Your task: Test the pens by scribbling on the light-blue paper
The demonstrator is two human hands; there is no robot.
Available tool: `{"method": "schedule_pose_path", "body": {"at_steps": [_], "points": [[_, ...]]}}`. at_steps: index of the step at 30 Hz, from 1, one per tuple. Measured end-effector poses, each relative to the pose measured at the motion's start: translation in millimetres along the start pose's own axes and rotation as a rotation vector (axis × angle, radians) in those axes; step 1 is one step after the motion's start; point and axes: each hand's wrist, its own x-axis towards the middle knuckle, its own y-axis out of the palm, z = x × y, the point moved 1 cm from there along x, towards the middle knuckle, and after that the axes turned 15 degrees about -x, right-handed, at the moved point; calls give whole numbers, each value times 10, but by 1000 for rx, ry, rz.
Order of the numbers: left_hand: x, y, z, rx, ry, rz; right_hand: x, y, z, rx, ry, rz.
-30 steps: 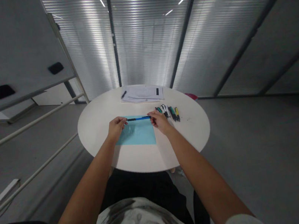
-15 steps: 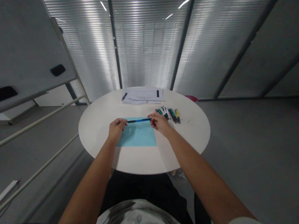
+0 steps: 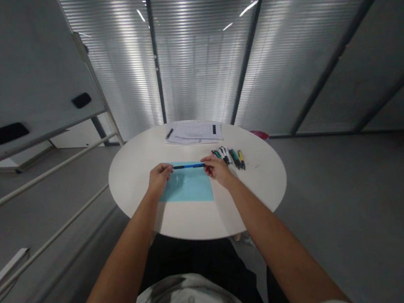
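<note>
Between my two hands a slim blue and black pen (image 3: 188,166) is held level, side to side. My left hand (image 3: 160,177) pinches its black left end, and my right hand (image 3: 217,169) pinches its right end. Below the pen a light blue sheet (image 3: 188,188) lies on the round white table (image 3: 190,226); my left hand covers part of the sheet's left side. Just right of my right hand lies a row of several pens and markers (image 3: 228,156), with green, white, black and yellow among them.
A stack of white papers (image 3: 194,133) with a dark pen (image 3: 169,133) on it lies at the table's far side. A whiteboard on a pale metal frame (image 3: 39,178) stands at the left. Blinds (image 3: 192,62) hang behind the table, near a red object (image 3: 260,134).
The whole view has shifted slightly, so the table sits a little lower in it. Both hands keep their pinch on the pen, with no clear movement against the sheet.
</note>
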Motion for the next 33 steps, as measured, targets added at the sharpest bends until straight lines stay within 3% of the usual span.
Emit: {"method": "schedule_pose_path", "body": {"at_steps": [33], "points": [[15, 1, 4, 6, 41, -46, 6, 28, 3, -173, -59, -13]]}}
